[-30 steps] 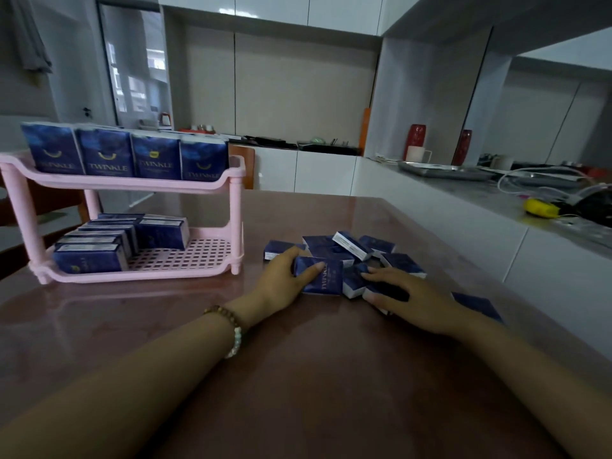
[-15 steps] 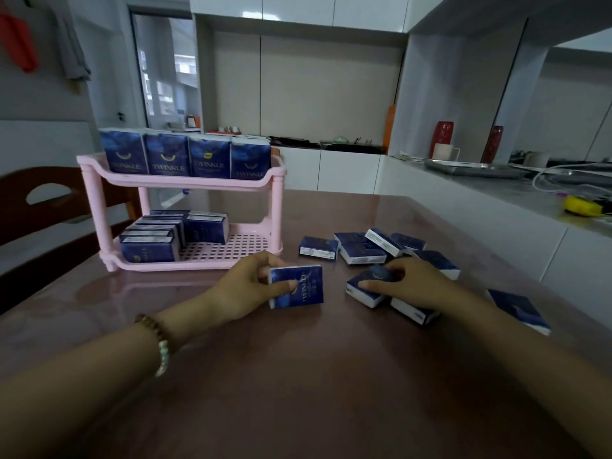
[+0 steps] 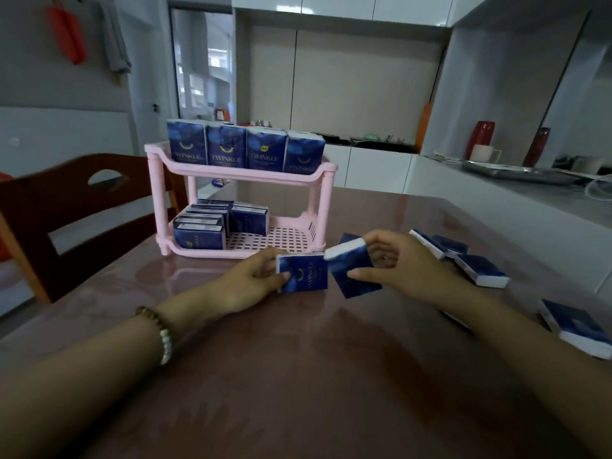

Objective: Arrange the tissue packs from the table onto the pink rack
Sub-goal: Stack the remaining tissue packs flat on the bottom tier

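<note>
Evidently, a second pack had just been lifted: half a second before, only the left hand (image 3: pixel 251 279) had a pack raised while the right hand (image 3: pixel 407 266) lay on the heap, and by this moment two packs were held up side by side just in front of the pink rack (image 3: pixel 318 207). This was judged to mean that both were ready to be shelved in one go. At the far left a wooden chair (image 3: pixel 66 200) was seen beside the table (image 3: pixel 298 376). To its right, on the rack's upper shelf, four tissue packs (image 3: pixel 228 145) were stood upright in a row. On the left part of the lower shelf a close group of packs (image 3: pixel 202 226) was laid, with the perforated floor showing to their right. Near the rack's front edge, one pack (image 3: pixel 303 271) was gripped by the left hand, thumb on its face and fingers curled behind it. Just beside it, touching or nearly so, a second pack (image 3: pixel 354 270) was held tilted, pinched between the thumb and curled fingers of the right hand. Further right, several loose packs (image 3: pixel 480 273) were left lying on the table, with a further pack (image 3: pixel 576 329) at the near right edge.
</note>
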The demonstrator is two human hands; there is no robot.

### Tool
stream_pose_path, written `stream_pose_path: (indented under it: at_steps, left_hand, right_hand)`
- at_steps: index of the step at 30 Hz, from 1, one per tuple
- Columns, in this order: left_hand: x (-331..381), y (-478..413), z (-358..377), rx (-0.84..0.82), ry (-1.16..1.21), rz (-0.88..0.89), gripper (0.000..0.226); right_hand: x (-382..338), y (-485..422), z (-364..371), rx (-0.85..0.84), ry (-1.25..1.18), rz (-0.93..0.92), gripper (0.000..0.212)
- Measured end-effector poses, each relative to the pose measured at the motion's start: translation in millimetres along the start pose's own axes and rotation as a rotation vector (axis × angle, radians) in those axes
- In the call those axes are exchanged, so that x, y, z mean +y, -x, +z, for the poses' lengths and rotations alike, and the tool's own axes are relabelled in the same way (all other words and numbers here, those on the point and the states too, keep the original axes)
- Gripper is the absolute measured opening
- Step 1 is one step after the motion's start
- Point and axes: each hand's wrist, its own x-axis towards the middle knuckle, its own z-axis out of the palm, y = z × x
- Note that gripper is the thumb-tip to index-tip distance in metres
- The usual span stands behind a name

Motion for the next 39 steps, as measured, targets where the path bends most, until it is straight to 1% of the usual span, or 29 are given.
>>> stream_pose_path:
  at_steps: [3, 4, 6, 9, 12, 14, 16, 19, 20, 24, 26, 28, 29, 32, 33, 35, 37, 39]
  left_hand:
    - [3.0, -3.5, 2.4, 0.058, 0.097, -0.050, 0.014]
    - [3.5, -5.1, 3.4, 0.072, 0.096, -0.054, 0.016]
    - [2.9, -5.4, 4.2, 0.073, 0.073, -0.060, 0.026]
    - [9.0, 1.0, 7.8, 0.033, 0.015, -0.053, 0.027]
    - [6.8, 4.5, 9.5, 0.010, -0.023, -0.014, 0.042]
    - [4.0, 4.8, 7.4, 0.002, -0.081, 0.024, 0.044]
    - [3.9, 4.7, 4.4, 0.001, -0.095, 0.063, 0.040]
    - [8.1, 4.9, -0.5, 0.008, -0.190, 0.164, 0.036]
    - [8.2, 4.0, -3.7, 0.009, -0.229, 0.188, 0.035]
    - [9.7, 3.2, -17.4, -0.054, -0.347, 0.209, 0.035]
    - [10.9, 4.0, -23.9, -0.056, -0.422, 0.235, 0.036]
    - [13.1, 7.6, -32.1, 0.010, -0.468, 0.266, 0.039]
    - [13.6, 10.4, -37.2, 0.072, -0.495, 0.287, 0.043]
    - [8.9, 17.2, -58.9, 0.335, -0.695, 0.395, 0.060]
    - [3.8, 17.6, -67.5, 0.404, -0.769, 0.384, 0.064]
    - [-7.8, 16.7, -83.0, 0.464, -0.906, 0.284, 0.071]
    - [-20.2, 16.3, -92.7, 0.468, -1.021, 0.180, 0.078]
    - [-31.2, 16.6, -96.2, 0.449, -1.084, 0.135, 0.085]
  right_hand:
    - [-5.6, -6.6, 19.7, -0.023, 0.117, -0.085, 0.029]
    - [-4.7, -8.8, 25.9, -0.009, 0.145, -0.107, 0.030]
    - [-1.3, -12.9, 35.6, 0.027, 0.188, -0.133, 0.038]
    - [4.2, -14.2, 42.6, 0.045, 0.188, -0.043, 0.051]
    - [9.1, -12.9, 46.1, -0.029, 0.096, 0.013, 0.064]
    - [8.8, -11.9, 47.8, -0.066, 0.054, 0.011, 0.069]
    - [5.9, -12.1, 48.9, -0.088, 0.030, 0.001, 0.065]
    - [-2.0, -12.6, 49.6, -0.126, -0.041, -0.043, 0.045]
    - [-3.7, -13.0, 49.7, -0.129, -0.047, -0.041, 0.042]
    - [-8.4, -19.0, 50.7, -0.165, -0.016, -0.013, 0.041]
    - [-9.8, -24.9, 53.2, -0.197, -0.064, 0.003, 0.041]
    - [-10.7, -31.7, 56.5, -0.198, -0.132, 0.029, 0.040]
    - [-12.0, -35.0, 58.0, -0.185, -0.156, 0.029, 0.039]
    - [-16.8, -48.3, 64.6, -0.129, -0.170, -0.006, 0.039]
    - [-19.9, -53.3, 67.9, -0.116, -0.168, -0.018, 0.039]
    - [-24.2, -65.8, 75.3, -0.074, -0.171, -0.039, 0.038]
    - [-26.9, -81.8, 83.3, -0.035, -0.175, -0.054, 0.040]
    - [-27.6, -100.0, 90.9, -0.015, -0.140, -0.061, 0.042]
